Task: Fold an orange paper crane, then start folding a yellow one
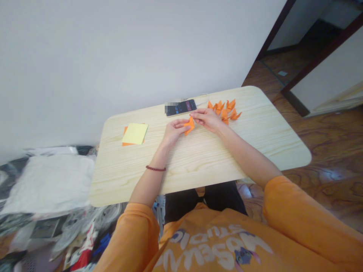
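A small folded orange paper piece [189,125] is held between both hands just above the light wooden table [198,158]. My left hand [173,130] pinches its left side, fingers closed. My right hand [206,118] grips its right side, fingers curled onto the paper. A red bead bracelet [155,168] circles my left wrist. Behind my right hand lie several finished folded orange paper pieces [225,108] in a loose cluster.
A dark phone [180,107] with a lit screen and a white cable lies at the table's back edge. A yellow sheet on an orange sheet [135,133] lies at the left. Piled bags and cloth [45,189] crowd the floor left. A white wall stands behind.
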Demonstrator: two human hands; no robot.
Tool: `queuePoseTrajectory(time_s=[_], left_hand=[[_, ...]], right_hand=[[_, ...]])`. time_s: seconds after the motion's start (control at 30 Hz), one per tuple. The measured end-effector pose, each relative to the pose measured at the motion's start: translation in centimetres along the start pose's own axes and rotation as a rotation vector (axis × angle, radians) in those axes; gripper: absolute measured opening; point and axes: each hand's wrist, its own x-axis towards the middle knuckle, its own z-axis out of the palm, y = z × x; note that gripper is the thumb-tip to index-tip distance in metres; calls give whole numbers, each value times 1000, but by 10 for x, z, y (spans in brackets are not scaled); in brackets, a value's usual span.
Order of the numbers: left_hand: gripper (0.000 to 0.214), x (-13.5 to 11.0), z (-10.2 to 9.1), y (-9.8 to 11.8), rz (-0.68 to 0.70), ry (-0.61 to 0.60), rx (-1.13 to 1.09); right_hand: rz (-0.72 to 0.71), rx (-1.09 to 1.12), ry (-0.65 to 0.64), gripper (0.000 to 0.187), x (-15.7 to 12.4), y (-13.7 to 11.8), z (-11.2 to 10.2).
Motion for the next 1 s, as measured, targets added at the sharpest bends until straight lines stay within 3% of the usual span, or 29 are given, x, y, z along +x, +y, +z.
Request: queuePoseTrajectory(time_s=[1.0], left_hand=[[29, 0, 5, -3, 183, 69, 144]], right_hand=[[-72, -105, 137, 30, 1, 3, 7]])
